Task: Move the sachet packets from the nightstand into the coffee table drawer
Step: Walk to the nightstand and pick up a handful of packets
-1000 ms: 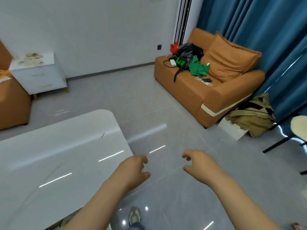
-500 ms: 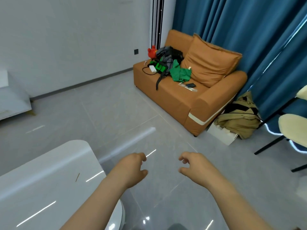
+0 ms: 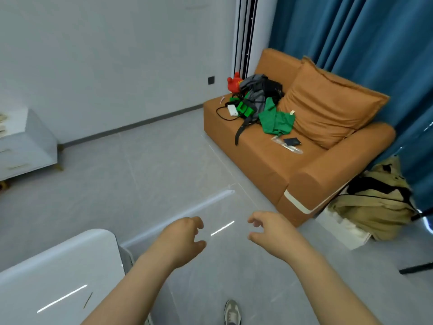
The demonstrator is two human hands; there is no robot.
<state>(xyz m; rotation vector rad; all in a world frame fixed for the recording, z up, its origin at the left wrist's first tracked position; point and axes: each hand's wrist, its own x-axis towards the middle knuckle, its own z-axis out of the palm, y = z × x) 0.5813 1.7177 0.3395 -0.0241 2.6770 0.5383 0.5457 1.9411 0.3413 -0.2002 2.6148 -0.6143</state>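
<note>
- Head view, risks first: your sachet packets barely show, a pale scrap on top of the nightstand at about 9 o'clock, cut off by the picture's edge; I judge you could lose them from view altogether if your head turns further toward the sofa at 1 o'clock
- The white coffee table sits at 7 o'clock, its rounded corner just beside your left forearm; you could clip that corner with an arm or hip if you swing toward the nightstand without glancing down
- The drawer meant to take the packets does not show from here, so you cannot tell whether it is open; arriving with full hands at a closed drawer would likely mean a fumble and a dropped packet
- Sachets are probably thin and slick; scooping several in a loose hold may let one slide out on the walk over the glossy floor
- Your left hand is held out low in front, back upward, fingers loosely curled and thumb apart, grasping nothing
- Your right hand mirrors it at 3 o'clock of the left, near but not touching, fingers relaxed and bent, also empty
- Both hands hang over bare floor, well apart from the nightstand, so by my reading no packet has been picked up yet
</note>
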